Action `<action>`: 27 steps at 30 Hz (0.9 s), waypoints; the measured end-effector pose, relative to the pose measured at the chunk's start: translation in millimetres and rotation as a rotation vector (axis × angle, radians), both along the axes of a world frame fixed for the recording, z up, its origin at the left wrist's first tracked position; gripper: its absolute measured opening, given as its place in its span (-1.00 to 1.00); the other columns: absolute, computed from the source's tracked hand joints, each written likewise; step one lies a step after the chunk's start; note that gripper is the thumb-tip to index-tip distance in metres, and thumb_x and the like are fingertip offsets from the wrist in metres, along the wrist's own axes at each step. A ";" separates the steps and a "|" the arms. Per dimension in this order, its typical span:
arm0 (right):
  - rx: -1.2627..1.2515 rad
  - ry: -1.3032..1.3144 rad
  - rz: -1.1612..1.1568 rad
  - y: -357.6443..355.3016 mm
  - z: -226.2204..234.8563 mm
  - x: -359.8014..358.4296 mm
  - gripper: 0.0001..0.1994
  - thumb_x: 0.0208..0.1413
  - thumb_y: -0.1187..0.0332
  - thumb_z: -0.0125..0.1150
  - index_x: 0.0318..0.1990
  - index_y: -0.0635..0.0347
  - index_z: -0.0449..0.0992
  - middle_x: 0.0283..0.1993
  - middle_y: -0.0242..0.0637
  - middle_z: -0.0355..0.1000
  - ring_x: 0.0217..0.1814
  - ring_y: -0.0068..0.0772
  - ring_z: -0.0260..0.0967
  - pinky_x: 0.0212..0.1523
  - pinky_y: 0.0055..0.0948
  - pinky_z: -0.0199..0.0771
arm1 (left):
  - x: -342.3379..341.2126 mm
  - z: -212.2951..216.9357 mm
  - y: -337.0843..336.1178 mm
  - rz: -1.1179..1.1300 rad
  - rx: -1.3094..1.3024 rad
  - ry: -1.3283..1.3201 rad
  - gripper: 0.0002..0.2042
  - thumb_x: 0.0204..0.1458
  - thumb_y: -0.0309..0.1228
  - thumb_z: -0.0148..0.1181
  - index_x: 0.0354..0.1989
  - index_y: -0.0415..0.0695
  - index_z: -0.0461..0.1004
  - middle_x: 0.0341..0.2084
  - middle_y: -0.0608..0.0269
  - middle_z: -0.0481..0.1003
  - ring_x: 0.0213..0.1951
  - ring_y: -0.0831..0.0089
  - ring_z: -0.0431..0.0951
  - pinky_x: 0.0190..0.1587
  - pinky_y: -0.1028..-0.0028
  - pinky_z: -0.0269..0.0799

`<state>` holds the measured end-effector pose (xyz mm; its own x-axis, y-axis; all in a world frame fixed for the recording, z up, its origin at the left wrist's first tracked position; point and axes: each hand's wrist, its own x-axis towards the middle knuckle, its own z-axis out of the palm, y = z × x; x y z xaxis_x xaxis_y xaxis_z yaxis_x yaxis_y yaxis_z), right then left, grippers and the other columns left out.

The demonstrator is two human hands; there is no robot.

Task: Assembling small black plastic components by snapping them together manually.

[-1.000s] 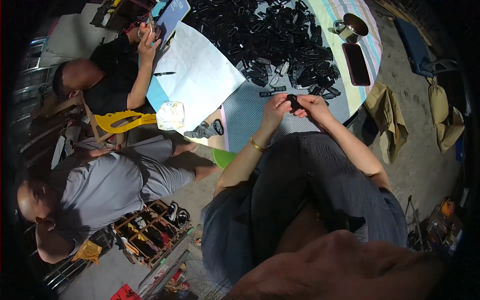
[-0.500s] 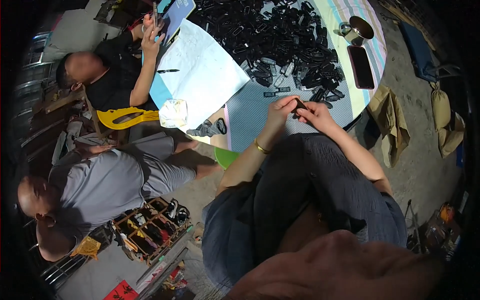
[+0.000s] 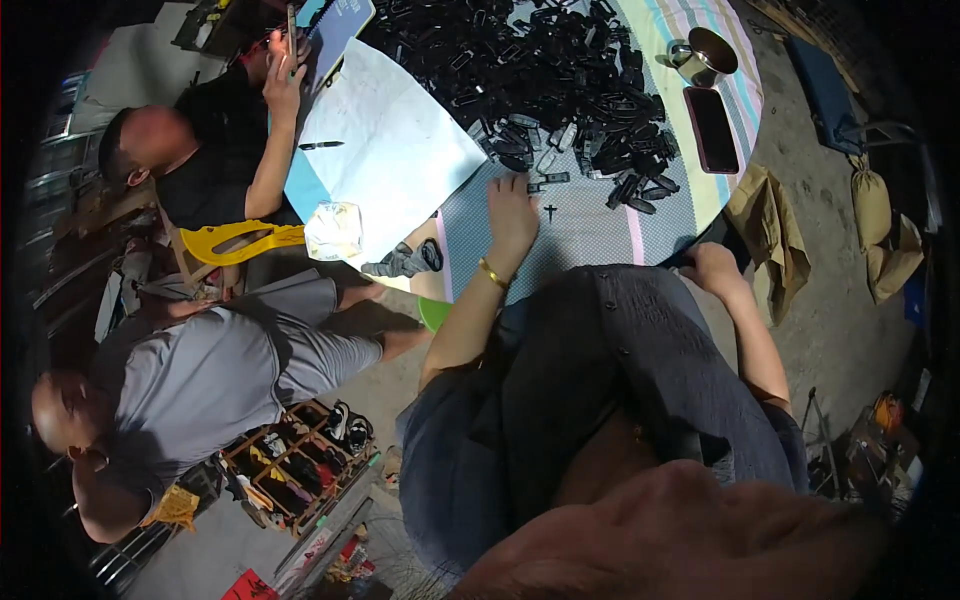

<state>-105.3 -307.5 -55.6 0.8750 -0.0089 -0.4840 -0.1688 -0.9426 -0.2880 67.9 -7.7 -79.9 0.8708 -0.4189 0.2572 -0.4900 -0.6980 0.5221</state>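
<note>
Our left hand (image 3: 512, 212) lies open by the black plastic parts (image 3: 560, 80), reaching for one, while our right hand (image 3: 712, 268) grips the desk (image 3: 600, 235) edge.

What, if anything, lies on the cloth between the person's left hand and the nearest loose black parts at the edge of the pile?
Nothing visible does. The left hand lies flat on the checked cloth, its fingertips right at the small black parts on the pile's edge. A tiny black cross-shaped piece lies to the side, not between them.

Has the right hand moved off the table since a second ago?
Yes. The right hand has dropped from beside the left hand to the table's near edge, below the black phone.
</note>
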 end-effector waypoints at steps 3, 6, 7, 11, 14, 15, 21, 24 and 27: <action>-0.006 -0.033 0.098 10.7 5.0 17.0 -0.72 -0.18 0.16 0.23 -0.45 0.22 0.50 -0.46 -0.03 0.42 -0.35 0.04 0.36 -0.34 -0.16 0.34 | -2.4 -17.0 2.7 -0.030 0.115 0.023 -0.75 -0.21 -0.49 0.17 -0.28 -0.24 0.43 -0.34 0.00 0.36 -0.28 0.05 0.34 -0.15 0.22 0.24; 0.071 -0.237 -0.021 37.0 27.5 71.3 -0.74 -0.08 0.18 0.16 -0.52 0.22 0.49 -0.57 -0.05 0.38 -0.48 0.02 0.35 -0.43 -0.17 0.32 | -11.1 -6.0 -2.4 -0.023 0.063 0.089 -0.80 -0.19 -0.53 0.12 -0.31 -0.24 0.43 -0.35 -0.01 0.36 -0.31 0.03 0.36 -0.21 0.21 0.29; 0.133 -0.342 -0.028 41.9 27.1 92.0 -0.77 -0.06 0.20 0.15 -0.46 0.21 0.49 -0.53 -0.07 0.39 -0.45 0.00 0.36 -0.43 -0.17 0.33 | -13.6 0.3 -4.7 0.004 -0.006 0.130 -0.82 -0.18 -0.56 0.09 -0.34 -0.25 0.43 -0.37 -0.02 0.36 -0.34 0.02 0.37 -0.25 0.20 0.31; 0.228 -0.627 -0.114 70.3 4.8 179.4 -0.70 0.00 0.18 0.09 -0.15 0.12 0.45 -0.28 -0.15 0.43 -0.22 -0.06 0.38 -0.24 -0.22 0.38 | -15.3 2.1 -7.9 -0.101 0.072 0.115 -0.84 -0.17 -0.59 0.03 -0.36 -0.26 0.43 -0.41 -0.02 0.35 -0.37 0.02 0.39 -0.32 0.20 0.35; 0.102 -0.639 -0.127 84.6 -17.0 219.4 -0.69 -0.02 0.16 0.12 -0.17 0.13 0.45 -0.30 -0.11 0.42 -0.26 -0.08 0.41 -0.26 -0.21 0.42 | -16.3 -19.0 -17.4 -0.193 0.145 0.192 -0.83 -0.18 -0.60 0.01 -0.35 -0.26 0.43 -0.44 0.00 0.35 -0.36 0.03 0.40 -0.33 0.21 0.37; 0.103 -0.643 -0.122 84.2 -23.9 226.0 -0.69 -0.02 0.16 0.12 -0.17 0.13 0.45 -0.30 -0.11 0.42 -0.26 -0.08 0.41 -0.26 -0.21 0.42 | -17.1 -23.2 -21.8 -0.206 0.023 0.194 -0.82 -0.19 -0.61 0.02 -0.35 -0.25 0.43 -0.45 0.00 0.36 -0.38 0.02 0.40 -0.34 0.19 0.37; 0.051 -0.445 -0.068 76.3 -18.6 226.7 -0.70 -0.08 0.22 0.17 -0.23 0.22 0.44 -0.32 -0.07 0.44 -0.28 -0.01 0.41 -0.27 -0.16 0.42 | -13.3 -3.4 -26.8 -0.131 -0.354 0.402 -0.73 -0.32 -0.58 0.26 -0.39 -0.22 0.34 -0.49 0.07 0.37 -0.52 0.26 0.39 -0.45 0.39 0.34; 0.265 -0.682 -0.232 80.9 -6.6 202.6 -0.71 -0.10 0.30 0.21 -0.21 0.22 0.46 -0.34 -0.14 0.46 -0.33 -0.20 0.45 -0.30 -0.32 0.45 | -4.5 -10.5 -21.8 -0.152 -0.517 0.297 -0.80 -0.21 -0.58 0.25 -0.36 -0.21 0.41 -0.56 0.35 0.37 -0.59 0.65 0.27 -0.53 0.63 0.24; 0.977 -0.496 -0.333 88.9 3.2 169.7 -0.69 -0.10 0.45 0.24 -0.12 0.24 0.46 -0.42 -0.37 0.44 -0.40 -0.65 0.33 -0.34 -0.62 0.37 | 2.8 -9.1 -19.0 -0.122 -0.657 0.645 -0.74 -0.17 -0.61 0.21 -0.23 -0.23 0.44 -0.53 0.45 0.35 -0.53 0.71 0.26 -0.46 0.69 0.22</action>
<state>64.3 -218.6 -52.4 0.9962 -0.0855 -0.0136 -0.0313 -0.2092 -0.9774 70.7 -26.7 -89.0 0.8874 -0.4590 -0.0433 -0.0179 -0.1282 0.9916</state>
